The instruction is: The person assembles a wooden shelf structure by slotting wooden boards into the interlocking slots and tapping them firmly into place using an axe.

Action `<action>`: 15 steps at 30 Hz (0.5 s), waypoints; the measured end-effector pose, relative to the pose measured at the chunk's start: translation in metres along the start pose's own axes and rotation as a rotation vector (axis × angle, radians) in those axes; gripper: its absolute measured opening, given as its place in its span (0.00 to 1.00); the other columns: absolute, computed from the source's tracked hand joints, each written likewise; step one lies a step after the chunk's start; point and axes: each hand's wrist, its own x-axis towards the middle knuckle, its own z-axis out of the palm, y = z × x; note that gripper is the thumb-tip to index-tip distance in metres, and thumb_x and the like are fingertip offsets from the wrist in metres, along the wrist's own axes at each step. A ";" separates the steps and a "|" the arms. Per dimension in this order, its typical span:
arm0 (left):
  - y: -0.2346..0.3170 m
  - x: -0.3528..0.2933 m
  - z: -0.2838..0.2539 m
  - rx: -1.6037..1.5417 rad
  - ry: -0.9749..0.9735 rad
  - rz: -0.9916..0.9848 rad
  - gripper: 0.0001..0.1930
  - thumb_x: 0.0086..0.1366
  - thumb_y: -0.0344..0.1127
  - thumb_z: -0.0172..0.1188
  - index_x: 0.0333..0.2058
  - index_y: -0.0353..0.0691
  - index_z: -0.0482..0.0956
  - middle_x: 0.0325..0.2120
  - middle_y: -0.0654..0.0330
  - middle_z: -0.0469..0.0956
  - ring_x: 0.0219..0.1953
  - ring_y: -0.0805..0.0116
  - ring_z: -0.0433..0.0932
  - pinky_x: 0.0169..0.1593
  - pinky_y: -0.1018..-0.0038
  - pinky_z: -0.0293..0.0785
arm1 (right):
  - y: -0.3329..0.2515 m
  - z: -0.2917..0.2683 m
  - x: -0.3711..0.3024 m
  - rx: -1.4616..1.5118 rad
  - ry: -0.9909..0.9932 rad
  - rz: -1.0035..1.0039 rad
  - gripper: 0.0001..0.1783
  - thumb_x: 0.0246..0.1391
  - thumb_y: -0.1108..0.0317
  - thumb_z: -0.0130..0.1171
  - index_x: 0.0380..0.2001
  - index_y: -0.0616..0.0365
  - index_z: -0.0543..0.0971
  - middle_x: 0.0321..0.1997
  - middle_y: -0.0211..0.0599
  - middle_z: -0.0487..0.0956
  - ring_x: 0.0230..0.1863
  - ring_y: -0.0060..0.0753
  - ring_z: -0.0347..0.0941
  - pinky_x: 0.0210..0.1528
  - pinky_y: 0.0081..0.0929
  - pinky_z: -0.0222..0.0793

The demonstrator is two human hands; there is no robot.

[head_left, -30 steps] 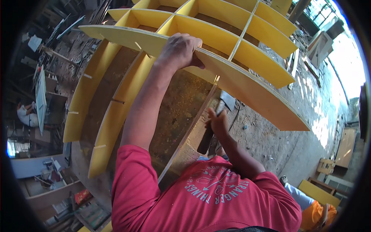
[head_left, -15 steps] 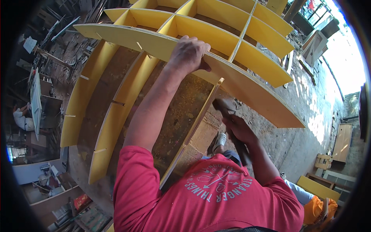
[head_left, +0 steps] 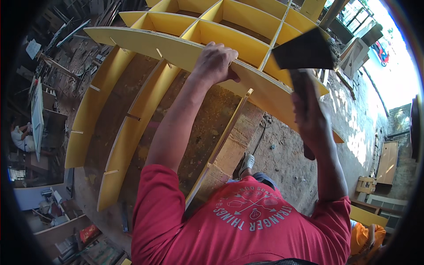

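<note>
1. The left hand (head_left: 215, 64) is grasping the upper edge of a long yellow board (head_left: 265, 90), roughly midway along.
2. The board is standing on edge under that grip, its long axis slanting from upper left to lower right, between the yellow grid (head_left: 238, 42) and the slotted boards (head_left: 126, 154).
3. The right hand (head_left: 314, 123) is clenching a hatchet (head_left: 304, 51) by its handle, head uppermost.
4. The hatchet is covering the board's right part from view; the left hand is sitting nearer the board's middle.
</note>
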 end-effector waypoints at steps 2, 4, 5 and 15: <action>0.003 0.006 -0.001 -0.038 -0.064 -0.047 0.33 0.42 0.67 0.81 0.33 0.44 0.84 0.32 0.56 0.86 0.45 0.54 0.85 0.53 0.58 0.74 | 0.007 0.007 0.001 -0.082 -0.137 0.010 0.37 0.73 0.63 0.60 0.80 0.45 0.60 0.46 0.64 0.85 0.47 0.67 0.83 0.47 0.58 0.78; 0.002 0.002 0.007 -0.049 -0.012 -0.015 0.34 0.43 0.70 0.79 0.33 0.44 0.84 0.32 0.56 0.86 0.44 0.53 0.85 0.53 0.58 0.74 | 0.013 0.015 0.008 -0.111 -0.199 -0.039 0.36 0.72 0.63 0.60 0.79 0.44 0.62 0.48 0.66 0.85 0.51 0.73 0.82 0.50 0.61 0.76; 0.001 0.000 0.011 -0.062 0.037 0.016 0.36 0.44 0.73 0.77 0.32 0.43 0.83 0.32 0.56 0.86 0.43 0.52 0.84 0.54 0.58 0.74 | 0.013 0.018 0.005 -0.109 -0.183 -0.061 0.36 0.72 0.63 0.60 0.78 0.44 0.63 0.48 0.66 0.85 0.52 0.72 0.82 0.51 0.61 0.76; -0.035 -0.026 0.009 0.059 0.415 0.105 0.52 0.53 0.84 0.64 0.56 0.37 0.81 0.58 0.47 0.81 0.62 0.45 0.79 0.71 0.54 0.65 | 0.008 0.028 0.015 -0.014 -0.302 0.023 0.38 0.66 0.64 0.65 0.75 0.64 0.65 0.68 0.70 0.76 0.69 0.68 0.75 0.71 0.49 0.70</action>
